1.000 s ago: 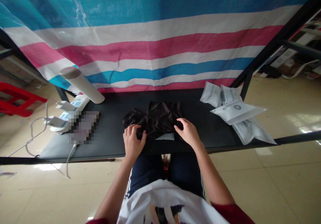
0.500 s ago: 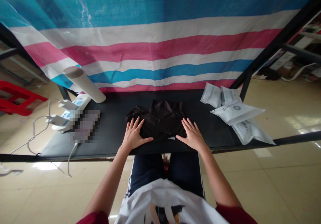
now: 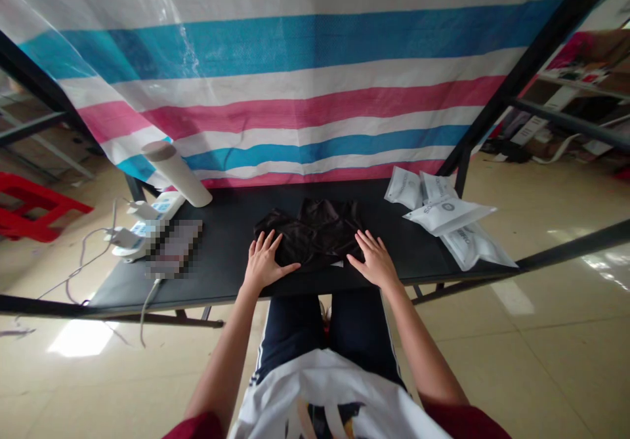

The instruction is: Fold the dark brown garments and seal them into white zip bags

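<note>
A folded dark brown garment [image 3: 315,232] lies on the black table [image 3: 221,255] in front of me. My left hand [image 3: 264,263] rests flat on the garment's left part, fingers spread and holding nothing. My right hand [image 3: 375,260] lies flat on its right edge, fingers stretched out too. A small pale card or tag [image 3: 337,264] peeks out under the garment's near edge, between my hands.
Several white packaged pouches [image 3: 450,219] lie at the table's right end. A cardboard tube [image 3: 178,172], a white power strip with plugs [image 3: 142,229] and a blurred flat object [image 3: 173,250] sit at the left. A striped tarp [image 3: 305,98] hangs behind. Red stool [image 3: 29,206] far left.
My hands went from curled, gripping the garment's near edge, to lying flat and spread on it. Since half a second ago only the camera tilted; the hands hold still.
</note>
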`<action>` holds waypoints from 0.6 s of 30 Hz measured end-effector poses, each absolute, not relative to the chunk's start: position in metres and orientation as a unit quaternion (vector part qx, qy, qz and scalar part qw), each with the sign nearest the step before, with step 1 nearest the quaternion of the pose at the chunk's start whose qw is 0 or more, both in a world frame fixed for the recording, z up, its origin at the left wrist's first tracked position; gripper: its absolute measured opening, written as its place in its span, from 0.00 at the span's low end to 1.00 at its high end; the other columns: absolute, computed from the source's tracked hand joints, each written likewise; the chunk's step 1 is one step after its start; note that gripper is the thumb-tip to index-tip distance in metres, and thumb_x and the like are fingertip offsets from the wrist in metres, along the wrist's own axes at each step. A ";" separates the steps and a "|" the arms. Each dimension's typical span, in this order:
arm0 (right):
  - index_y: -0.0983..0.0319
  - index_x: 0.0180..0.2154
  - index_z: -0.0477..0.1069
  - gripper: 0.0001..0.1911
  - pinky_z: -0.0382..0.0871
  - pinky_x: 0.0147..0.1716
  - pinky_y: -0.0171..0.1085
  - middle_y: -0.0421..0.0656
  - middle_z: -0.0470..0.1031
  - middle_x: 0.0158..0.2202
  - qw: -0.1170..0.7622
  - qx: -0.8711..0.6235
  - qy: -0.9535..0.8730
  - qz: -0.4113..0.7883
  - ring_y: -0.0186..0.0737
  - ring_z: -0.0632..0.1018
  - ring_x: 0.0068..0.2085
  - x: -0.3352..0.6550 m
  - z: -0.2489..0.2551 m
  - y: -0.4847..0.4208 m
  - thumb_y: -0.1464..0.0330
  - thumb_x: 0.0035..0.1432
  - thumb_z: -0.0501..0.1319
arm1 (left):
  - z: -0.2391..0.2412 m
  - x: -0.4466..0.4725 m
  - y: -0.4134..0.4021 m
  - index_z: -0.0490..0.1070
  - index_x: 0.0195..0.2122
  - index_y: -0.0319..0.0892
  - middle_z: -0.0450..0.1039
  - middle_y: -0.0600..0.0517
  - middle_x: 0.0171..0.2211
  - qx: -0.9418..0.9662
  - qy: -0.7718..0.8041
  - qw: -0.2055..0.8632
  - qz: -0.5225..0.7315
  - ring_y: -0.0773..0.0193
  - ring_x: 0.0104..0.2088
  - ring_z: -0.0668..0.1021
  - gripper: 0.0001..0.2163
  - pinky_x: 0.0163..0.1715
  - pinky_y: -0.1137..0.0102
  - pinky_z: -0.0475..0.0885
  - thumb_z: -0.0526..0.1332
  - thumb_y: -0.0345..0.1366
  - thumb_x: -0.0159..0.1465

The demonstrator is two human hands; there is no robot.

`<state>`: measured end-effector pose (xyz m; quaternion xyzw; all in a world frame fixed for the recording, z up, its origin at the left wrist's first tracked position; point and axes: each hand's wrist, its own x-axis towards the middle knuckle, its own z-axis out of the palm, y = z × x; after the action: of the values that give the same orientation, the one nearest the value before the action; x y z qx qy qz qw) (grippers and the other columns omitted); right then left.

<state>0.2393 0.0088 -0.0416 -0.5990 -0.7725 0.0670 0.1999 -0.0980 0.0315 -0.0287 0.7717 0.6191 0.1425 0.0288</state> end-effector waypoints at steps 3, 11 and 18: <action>0.61 0.66 0.58 0.34 0.52 0.65 0.57 0.49 0.58 0.67 0.204 -0.601 -0.770 0.065 0.54 0.57 0.69 0.240 -0.043 0.008 0.51 0.64 0.52 | -0.030 -0.099 0.032 0.59 0.66 0.45 0.53 0.41 0.69 0.773 0.618 0.031 0.138 0.37 0.69 0.51 0.49 0.64 0.44 0.50 0.64 0.67 0.48; 0.61 0.63 0.63 0.31 0.53 0.65 0.56 0.48 0.61 0.67 0.222 -0.605 -0.761 0.069 0.53 0.58 0.69 0.240 -0.046 0.007 0.51 0.66 0.50 | -0.033 -0.099 0.030 0.58 0.67 0.43 0.52 0.40 0.69 0.773 0.617 0.033 0.145 0.37 0.69 0.50 0.49 0.65 0.45 0.50 0.60 0.69 0.49; 0.62 0.61 0.66 0.30 0.54 0.65 0.55 0.48 0.64 0.65 0.242 -0.606 -0.754 0.074 0.53 0.60 0.68 0.241 -0.047 0.006 0.52 0.67 0.50 | -0.037 -0.098 0.030 0.62 0.65 0.42 0.55 0.41 0.68 0.750 0.637 0.039 0.171 0.39 0.69 0.53 0.36 0.64 0.47 0.54 0.51 0.62 0.63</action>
<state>0.2413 0.0064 -0.0471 -0.6059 -0.7540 0.0745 0.2424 -0.0977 0.0304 -0.0372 0.7504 0.6374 0.1709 0.0389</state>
